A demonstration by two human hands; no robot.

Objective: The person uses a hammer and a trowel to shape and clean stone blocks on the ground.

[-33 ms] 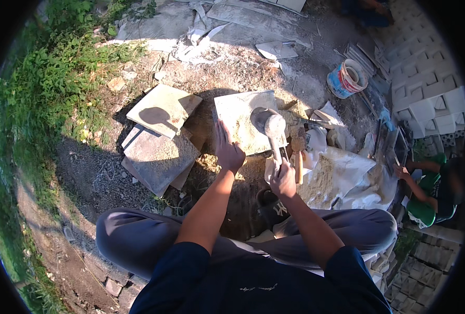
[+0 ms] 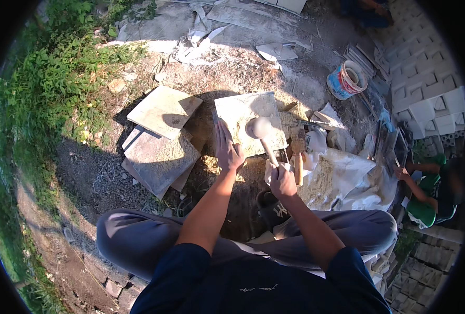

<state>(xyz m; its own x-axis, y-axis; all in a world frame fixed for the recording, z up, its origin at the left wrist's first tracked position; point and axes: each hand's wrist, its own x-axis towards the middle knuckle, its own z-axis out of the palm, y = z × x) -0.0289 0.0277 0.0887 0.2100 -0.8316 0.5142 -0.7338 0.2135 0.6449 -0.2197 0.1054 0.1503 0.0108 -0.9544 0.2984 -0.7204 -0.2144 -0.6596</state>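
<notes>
Mallet handle point(image 2: 268, 151) in closed right hand point(image 2: 284, 181)

left hand point(image 2: 230, 153): pretty flat, fingers point(image 2: 223, 133) stretched out away from the body
left wrist point(image 2: 229, 170): kinked a bit, hand tips back left
right hand point(image 2: 283, 181): curled up in a snug grip
forearms point(image 2: 209, 206): both bare, angled inward, hands apart tho
knees point(image 2: 114, 233): splayed way out

Green weeds point(image 2: 57, 68) crowd the left; a blue-and-red bucket point(image 2: 339, 86) stands near stacked pale blocks point(image 2: 425, 111)
</notes>
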